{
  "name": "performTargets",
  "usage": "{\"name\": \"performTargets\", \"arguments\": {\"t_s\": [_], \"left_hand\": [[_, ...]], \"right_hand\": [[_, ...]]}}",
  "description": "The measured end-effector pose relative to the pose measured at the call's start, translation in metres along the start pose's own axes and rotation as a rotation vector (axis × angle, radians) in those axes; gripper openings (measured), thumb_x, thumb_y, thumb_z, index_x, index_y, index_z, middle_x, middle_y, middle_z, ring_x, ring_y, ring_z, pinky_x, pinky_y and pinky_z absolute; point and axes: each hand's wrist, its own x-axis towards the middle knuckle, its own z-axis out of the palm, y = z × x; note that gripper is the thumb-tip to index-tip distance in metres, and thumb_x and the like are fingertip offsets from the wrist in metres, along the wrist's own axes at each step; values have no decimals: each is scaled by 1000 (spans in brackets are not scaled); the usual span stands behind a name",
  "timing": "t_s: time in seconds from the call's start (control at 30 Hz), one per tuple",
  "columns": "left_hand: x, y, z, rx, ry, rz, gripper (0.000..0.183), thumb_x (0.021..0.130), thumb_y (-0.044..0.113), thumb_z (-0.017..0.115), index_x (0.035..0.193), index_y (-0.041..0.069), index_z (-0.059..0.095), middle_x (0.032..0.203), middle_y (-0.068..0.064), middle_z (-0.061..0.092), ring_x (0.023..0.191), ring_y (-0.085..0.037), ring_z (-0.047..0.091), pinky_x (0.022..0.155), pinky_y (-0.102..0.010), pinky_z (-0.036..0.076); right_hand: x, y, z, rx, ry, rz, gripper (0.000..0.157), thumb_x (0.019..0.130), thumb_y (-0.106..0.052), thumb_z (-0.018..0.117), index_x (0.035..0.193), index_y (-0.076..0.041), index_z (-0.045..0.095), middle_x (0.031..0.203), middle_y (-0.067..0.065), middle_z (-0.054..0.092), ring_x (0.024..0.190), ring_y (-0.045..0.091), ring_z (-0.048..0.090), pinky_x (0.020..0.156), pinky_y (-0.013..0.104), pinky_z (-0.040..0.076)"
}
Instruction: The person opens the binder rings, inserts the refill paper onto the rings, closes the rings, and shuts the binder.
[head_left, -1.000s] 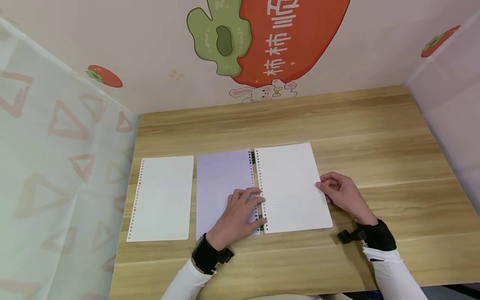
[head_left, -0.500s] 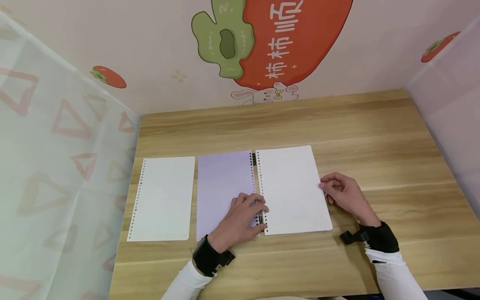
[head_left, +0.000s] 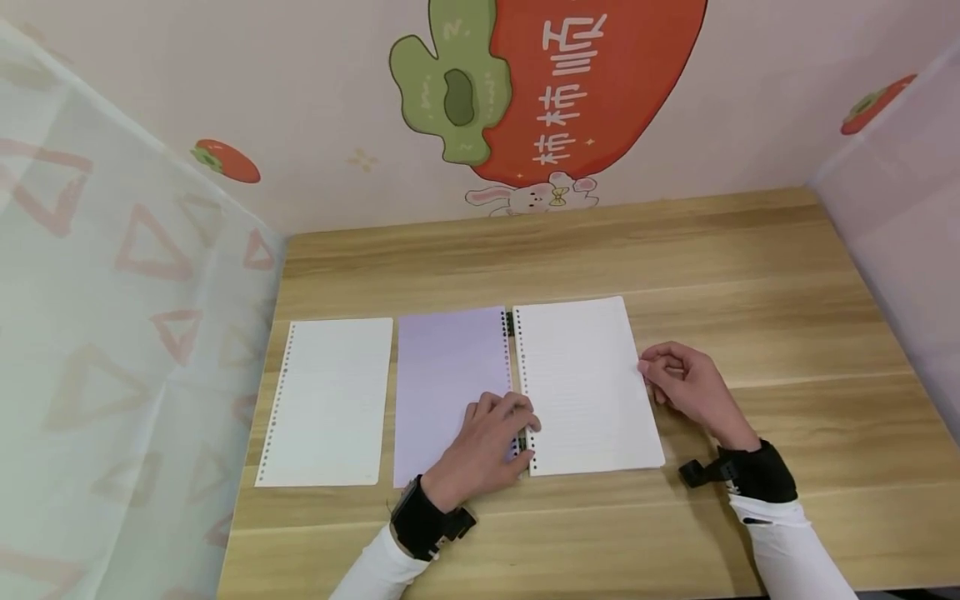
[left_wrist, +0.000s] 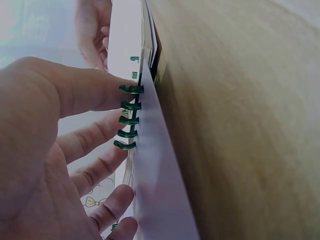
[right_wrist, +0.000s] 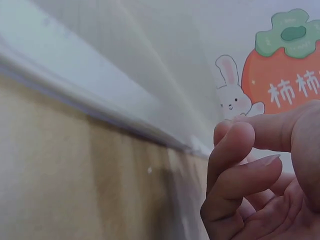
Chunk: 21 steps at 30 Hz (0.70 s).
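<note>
An open loose-leaf notebook lies on the table, its lilac cover [head_left: 450, 367] on the left and a stack of white lined pages [head_left: 585, 383] on the right. Green binder rings [left_wrist: 127, 120] join the two halves. My left hand [head_left: 483, 446] lies over the spine; its thumb presses on a ring and its fingertips touch the punched margin. At the stack's right edge, my right hand [head_left: 686, 383] pinches the top sheet [right_wrist: 165, 90] between thumb and index finger, the other fingers curled beneath. That sheet slants up from the stack in the right wrist view.
A separate white punched sheet [head_left: 330, 400] lies flat left of the notebook. The wooden table [head_left: 750, 275] meets a printed back wall [head_left: 315, 100], with draped side walls left and right.
My left hand has slid slightly along the spine towards me. The right hand keeps its place at the page edge. The whole head view has shifted a little.
</note>
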Motion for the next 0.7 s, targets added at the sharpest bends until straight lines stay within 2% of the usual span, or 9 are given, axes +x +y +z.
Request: {"name": "performTargets", "arguments": {"t_s": [0.17, 0.3, 0.47, 0.7], "left_hand": [[-2, -1, -1, 3, -8, 6, 23, 98, 30, 68, 119, 24, 68, 139, 5, 51, 118, -22, 42, 99, -44, 34], [-3, -3, -5, -13, 7, 8, 23, 97, 33, 68, 118, 22, 69, 138, 5, 54, 117, -21, 43, 100, -44, 35], [-5, -12, -14, -45, 99, -23, 22, 97, 31, 69, 116, 20, 72, 132, 6, 59, 115, -19, 49, 97, -42, 39], [-20, -41, -35, -30, 235, -136, 20, 95, 26, 73, 112, 17, 72, 126, 3, 63, 112, -23, 54, 92, -42, 42]], "right_hand": [[6, -9, 3, -32, 42, -25, 36, 102, -26, 64, 119, 5, 64, 93, 21, 66, 62, 22, 64, 54, 25, 49], [15, -16, 11, -16, 1, -25, 34, 102, -25, 63, 120, 5, 64, 96, 22, 65, 63, 22, 63, 56, 25, 51], [29, -28, 32, -38, -43, -93, 26, 101, -20, 65, 114, 2, 67, 92, 18, 67, 63, 22, 63, 59, 23, 48], [49, -47, 72, -15, -126, -214, 21, 100, -16, 67, 111, 2, 70, 91, 15, 73, 74, 25, 69, 68, 24, 53]]}}
